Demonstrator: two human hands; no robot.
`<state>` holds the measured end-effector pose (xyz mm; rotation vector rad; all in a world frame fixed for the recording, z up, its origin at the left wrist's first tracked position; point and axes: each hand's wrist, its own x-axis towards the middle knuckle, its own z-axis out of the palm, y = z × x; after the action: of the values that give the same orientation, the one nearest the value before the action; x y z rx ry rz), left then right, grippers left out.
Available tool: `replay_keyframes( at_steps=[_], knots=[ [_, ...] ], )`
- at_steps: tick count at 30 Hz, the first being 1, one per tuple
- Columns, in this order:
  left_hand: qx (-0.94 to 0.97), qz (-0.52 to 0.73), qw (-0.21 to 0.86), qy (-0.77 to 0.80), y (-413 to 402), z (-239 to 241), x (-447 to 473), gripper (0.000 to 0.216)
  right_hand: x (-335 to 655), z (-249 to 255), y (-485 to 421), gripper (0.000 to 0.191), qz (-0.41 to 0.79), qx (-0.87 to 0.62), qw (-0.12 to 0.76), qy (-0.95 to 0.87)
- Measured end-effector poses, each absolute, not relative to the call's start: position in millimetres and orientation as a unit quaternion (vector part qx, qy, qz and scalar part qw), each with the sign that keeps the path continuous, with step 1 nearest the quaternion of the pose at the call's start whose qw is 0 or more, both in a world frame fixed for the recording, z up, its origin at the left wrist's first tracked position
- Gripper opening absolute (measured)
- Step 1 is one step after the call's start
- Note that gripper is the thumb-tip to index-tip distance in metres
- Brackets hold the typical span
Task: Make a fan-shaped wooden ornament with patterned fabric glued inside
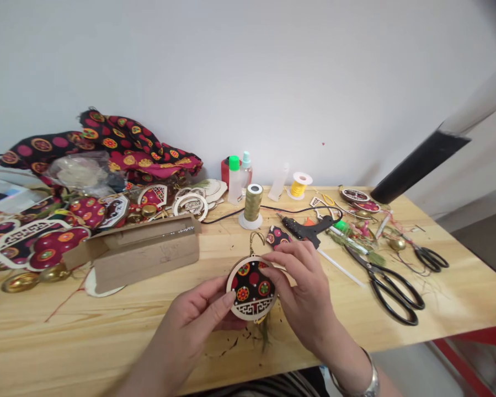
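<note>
Between my hands is a round wooden-framed ornament [253, 288], faced with black patterned fabric and small pearl-like beads, with a fretwork band along its lower part. A cord loop [256, 242] rises from its top, and a green tassel [265, 333] hangs below. My left hand [206, 309] grips the ornament's left edge, thumb on the front. My right hand [301, 286] has thumb and fingers at the upper right of the ornament, closed against its face; a tiny piece at the fingertips cannot be made out. Just beyond lies a black glue gun [305, 230] with a white glue stick.
An open cardboard box [148, 256] stands left, before piled patterned fabric [136, 138] and ornaments. Thread spools, one green [253, 205], one yellow [299, 187], and bottles [234, 184] stand behind. Large scissors [390, 286] and smaller scissors [430, 258] lie right. A black tube [417, 165] leans beyond.
</note>
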<state>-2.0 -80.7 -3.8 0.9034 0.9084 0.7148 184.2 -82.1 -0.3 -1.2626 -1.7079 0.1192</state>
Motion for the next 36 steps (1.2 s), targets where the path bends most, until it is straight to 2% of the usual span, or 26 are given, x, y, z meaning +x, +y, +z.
replay_keyframes(
  at_steps=[12,17,21,23,25,28,29,32,36],
  knots=[
    [0.405,0.334,0.735,0.429,-82,2,1,0.034,185,5,-78,0.020,0.026,-0.486,0.465,-0.739],
    [0.394,0.348,0.728,0.439,-78,-1,-1,0.033,186,17,-94,0.018,0.150,-0.461,0.466,-0.740],
    [0.380,0.365,0.727,0.441,-75,-4,-4,0.031,184,28,-111,0.014,0.297,-0.330,0.392,-0.806],
    [0.369,0.375,0.725,0.446,-73,-5,-5,0.031,183,26,-116,0.014,0.328,-0.263,0.356,-0.835],
    [0.358,0.385,0.721,0.450,-72,-5,-6,0.031,182,20,-120,0.023,0.329,-0.246,0.332,-0.849],
    [0.354,0.391,0.717,0.456,-70,-4,-5,0.030,183,15,-121,0.035,0.332,-0.253,0.321,-0.850],
    [0.354,0.390,0.718,0.455,-70,-3,-5,0.030,184,16,-121,0.033,0.338,-0.256,0.323,-0.846],
    [0.360,0.378,0.729,0.444,-70,-3,-4,0.032,187,23,-115,0.010,0.338,-0.308,0.342,-0.821],
    [0.380,0.368,0.731,0.430,-74,-3,-2,0.032,187,21,-98,0.013,0.204,-0.470,0.433,-0.741]
  ],
)
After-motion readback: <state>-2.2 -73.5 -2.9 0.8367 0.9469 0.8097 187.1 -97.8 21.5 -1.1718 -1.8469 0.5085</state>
